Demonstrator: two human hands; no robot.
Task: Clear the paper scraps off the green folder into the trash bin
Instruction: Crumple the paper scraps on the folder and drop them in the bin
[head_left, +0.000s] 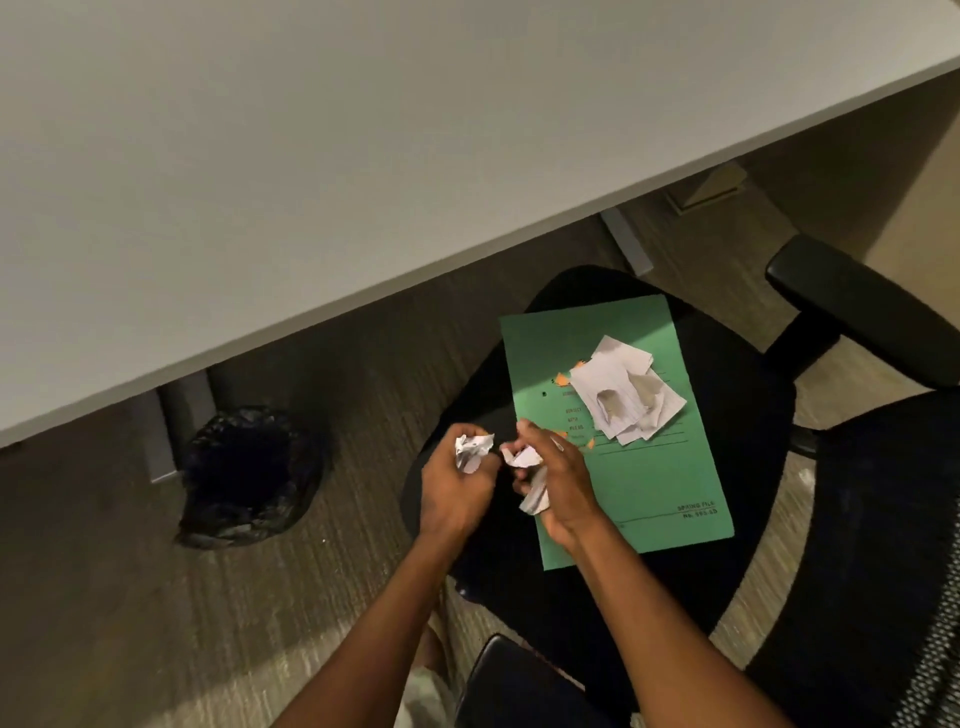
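Left hand (457, 486): I see it curled round a crumpled paper wad (471, 451), held over the chair seat (727, 519).
Right hand (558, 486): pinching more torn scraps (530, 480) at the green folder (660, 483) edge.
Folder: flat on the seat, a pile of loose paper (628, 395) near its top.
Trash bin (249, 473): black-lined, on the floor under the table (311, 156), left of my hands.

Body: two bare forearms, no sleeves.
Left hand (457, 488) and right hand (563, 483) bare: no rings, watch or gloves visible.
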